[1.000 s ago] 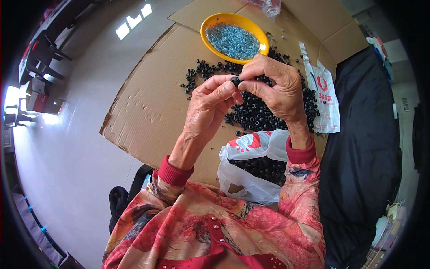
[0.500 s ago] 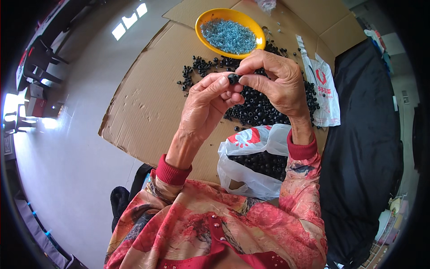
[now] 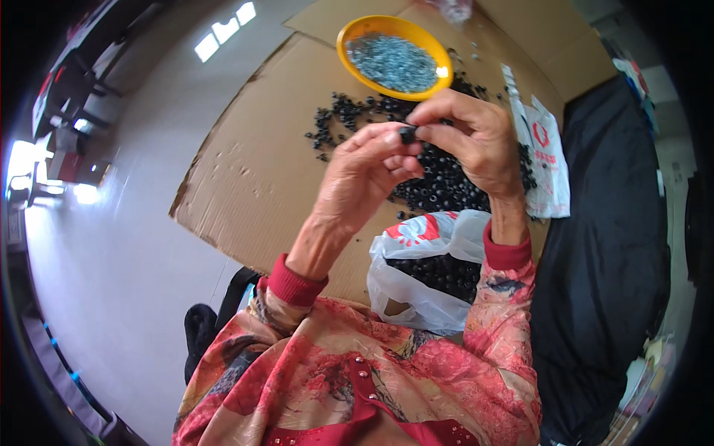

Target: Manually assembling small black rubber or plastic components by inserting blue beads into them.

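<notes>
My left hand (image 3: 366, 167) pinches a small round black plastic bead (image 3: 407, 134) between thumb and fingertips. From the other side my right hand (image 3: 477, 145) closes thumb and forefinger right at the bead; whether a further small part sits in that pinch I cannot make out. Both hands are raised over a heap of black beads (image 3: 439, 182) on a cardboard sheet. Beyond them stands a yellow oval dish (image 3: 343, 56) with many tiny clear bluish pieces (image 3: 392, 62). Below my right hand lies an open white plastic bag (image 3: 387, 286), with more black beads (image 3: 442, 275) inside.
Flattened cardboard (image 3: 245, 163) covers the work area, its edge at the left above the grey floor (image 3: 134, 245). A flat white bag (image 3: 549, 160) lies right of the heap, and black cloth (image 3: 602, 245) spreads beyond it. Dark chairs (image 3: 82, 97) stand far left.
The whole view has shifted slightly, with dish, heap and hands a little further right in the picture. Both hands keep their pinch at the black bead, which looks turned somewhat.
</notes>
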The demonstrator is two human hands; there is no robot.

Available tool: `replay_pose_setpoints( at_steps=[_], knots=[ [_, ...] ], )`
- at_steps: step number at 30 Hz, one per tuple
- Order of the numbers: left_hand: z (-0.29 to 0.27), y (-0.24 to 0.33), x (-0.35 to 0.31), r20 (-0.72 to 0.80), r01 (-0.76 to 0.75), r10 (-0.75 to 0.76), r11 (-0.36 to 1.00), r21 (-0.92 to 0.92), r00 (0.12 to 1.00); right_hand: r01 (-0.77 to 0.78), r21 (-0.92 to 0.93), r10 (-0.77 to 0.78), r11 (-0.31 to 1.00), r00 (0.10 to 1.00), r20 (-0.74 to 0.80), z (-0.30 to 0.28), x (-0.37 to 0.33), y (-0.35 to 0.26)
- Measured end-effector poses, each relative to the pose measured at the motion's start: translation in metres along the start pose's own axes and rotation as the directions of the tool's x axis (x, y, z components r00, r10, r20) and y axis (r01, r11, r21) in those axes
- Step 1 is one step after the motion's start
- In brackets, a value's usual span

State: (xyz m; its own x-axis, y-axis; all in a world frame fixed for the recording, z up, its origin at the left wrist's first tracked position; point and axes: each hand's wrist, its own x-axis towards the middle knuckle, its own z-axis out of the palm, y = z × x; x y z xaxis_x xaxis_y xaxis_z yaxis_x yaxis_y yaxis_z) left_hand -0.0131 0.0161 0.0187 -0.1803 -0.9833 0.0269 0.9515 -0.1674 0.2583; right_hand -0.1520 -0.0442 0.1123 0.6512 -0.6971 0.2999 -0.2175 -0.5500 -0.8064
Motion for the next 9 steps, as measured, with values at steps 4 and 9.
replay_pose_setpoints(
  at_steps=[4, 9],
  knots=[
    [0.002, -0.005, 0.002, -0.039, -0.018, 0.021, 0.997, 0.076, 0.999, -0.045, 0.050, 0.048, 0.998, 0.996, -0.071, 0.004, -0.007, 0.011],
    [0.000, -0.004, 0.001, 0.000, 0.005, -0.005, 0.996, 0.085, 1.000, 0.012, 0.062, -0.009, 0.998, 0.999, -0.047, 0.004, -0.010, 0.013]
  ],
)
